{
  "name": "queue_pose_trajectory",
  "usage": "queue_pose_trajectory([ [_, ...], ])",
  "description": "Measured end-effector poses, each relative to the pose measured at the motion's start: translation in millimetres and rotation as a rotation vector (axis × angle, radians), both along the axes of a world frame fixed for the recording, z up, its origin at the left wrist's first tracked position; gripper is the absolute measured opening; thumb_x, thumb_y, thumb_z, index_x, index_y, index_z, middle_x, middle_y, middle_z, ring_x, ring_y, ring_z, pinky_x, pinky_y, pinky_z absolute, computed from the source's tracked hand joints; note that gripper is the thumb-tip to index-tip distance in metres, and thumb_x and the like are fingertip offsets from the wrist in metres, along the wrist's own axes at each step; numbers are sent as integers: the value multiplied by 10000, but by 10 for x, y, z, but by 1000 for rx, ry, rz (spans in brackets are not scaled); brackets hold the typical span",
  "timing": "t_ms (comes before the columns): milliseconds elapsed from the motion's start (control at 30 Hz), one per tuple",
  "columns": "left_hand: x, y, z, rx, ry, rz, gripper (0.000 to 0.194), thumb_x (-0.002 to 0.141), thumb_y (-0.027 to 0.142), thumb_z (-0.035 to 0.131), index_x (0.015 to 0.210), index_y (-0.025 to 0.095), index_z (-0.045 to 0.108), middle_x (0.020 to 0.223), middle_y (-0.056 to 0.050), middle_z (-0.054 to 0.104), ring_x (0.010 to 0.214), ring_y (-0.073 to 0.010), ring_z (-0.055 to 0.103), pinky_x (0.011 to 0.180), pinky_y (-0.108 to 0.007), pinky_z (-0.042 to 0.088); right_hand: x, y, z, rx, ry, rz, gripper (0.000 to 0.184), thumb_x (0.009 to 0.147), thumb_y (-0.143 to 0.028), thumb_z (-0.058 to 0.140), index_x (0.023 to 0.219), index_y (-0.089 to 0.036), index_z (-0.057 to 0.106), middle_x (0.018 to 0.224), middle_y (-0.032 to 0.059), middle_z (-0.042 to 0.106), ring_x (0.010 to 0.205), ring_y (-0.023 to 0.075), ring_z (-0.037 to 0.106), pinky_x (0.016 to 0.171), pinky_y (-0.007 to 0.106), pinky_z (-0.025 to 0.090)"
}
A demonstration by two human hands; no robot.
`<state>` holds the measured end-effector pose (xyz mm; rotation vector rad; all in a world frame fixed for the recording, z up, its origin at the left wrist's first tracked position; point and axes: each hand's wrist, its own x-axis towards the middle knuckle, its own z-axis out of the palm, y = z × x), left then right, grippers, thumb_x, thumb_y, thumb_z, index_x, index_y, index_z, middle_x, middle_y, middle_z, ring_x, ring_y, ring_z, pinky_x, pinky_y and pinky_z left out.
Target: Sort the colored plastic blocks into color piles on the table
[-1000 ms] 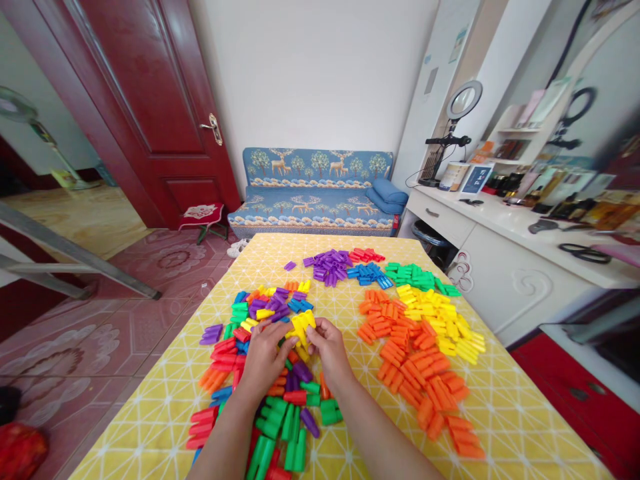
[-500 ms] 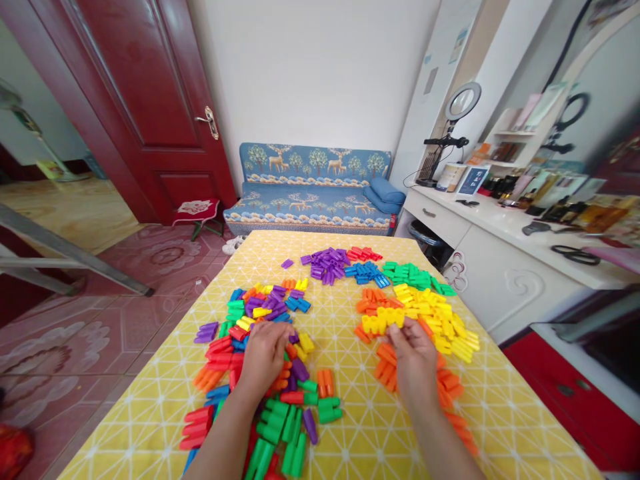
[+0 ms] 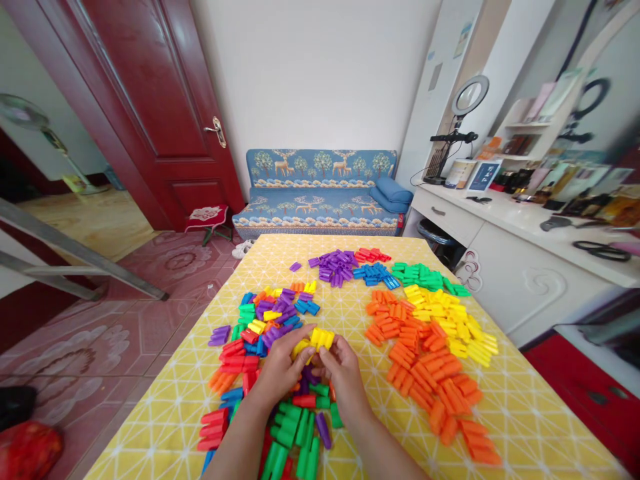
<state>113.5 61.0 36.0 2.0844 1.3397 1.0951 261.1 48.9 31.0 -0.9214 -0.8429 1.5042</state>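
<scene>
My left hand (image 3: 283, 368) and my right hand (image 3: 343, 369) meet over the mixed heap of coloured plastic blocks (image 3: 270, 373) on the yellow patterned tablecloth (image 3: 520, 407). Between their fingertips both hands pinch a short row of yellow blocks (image 3: 317, 341), held just above the heap. To the right lie sorted piles: orange blocks (image 3: 430, 373), yellow blocks (image 3: 455, 320), green blocks (image 3: 425, 275), blue blocks (image 3: 375, 273), red blocks (image 3: 373, 255) and purple blocks (image 3: 335, 264).
A blue patterned sofa (image 3: 320, 190) stands past the table's far end. A white desk (image 3: 525, 253) with a ring light (image 3: 467, 100) and bottles runs along the right. A dark red door (image 3: 165, 113) and a small red stool (image 3: 207, 217) are at the left.
My right hand has come back from the sorted yellow pile to the mixed heap. Both hands now hold a new row of yellow blocks between them.
</scene>
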Motion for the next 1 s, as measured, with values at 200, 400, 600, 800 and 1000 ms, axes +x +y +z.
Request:
queue_pose_trajectory([
  [200,21,26,-22,1,-8,-1,305,874,216,541,1179,220,560,1166,-71,649,1016,-202,629,870,-327,503,77,-14,-10,206,-291,-126,187,773,-338,668,864,-182,618,819,14,650,759,168,600,680,269,488],
  [400,-12,44,-79,-2,108,4,170,863,260,570,1029,235,596,1024,-50,685,971,-228,638,856,-372,504,543,31,367,330,-363,-541,260,785,-351,668,983,-197,598,929,34,657,828,173,618,756,290,494],
  [600,-26,55,-90,3,33,77,218,892,347,542,1056,217,604,1041,-68,694,973,-227,659,851,-368,526,2052,422,421,252,-426,-933,440,637,-359,747,1004,-187,576,689,-38,591,600,122,577,532,223,449],
  [800,-23,62,-60,56,38,48,258,901,276,492,1121,197,601,1110,-81,681,1066,-225,629,921,-363,499,3017,581,-98,-85,-596,-919,393,494,-351,712,813,-141,620,629,9,599,559,159,561,492,285,448],
  [1000,-21,10,7,64,72,27,422,794,116,468,1199,188,565,1208,-95,633,1137,-244,588,975,-400,469,3069,561,-182,-59,-925,-935,383,583,-372,665,888,-141,685,780,79,662,631,205,595,594,347,458],
])
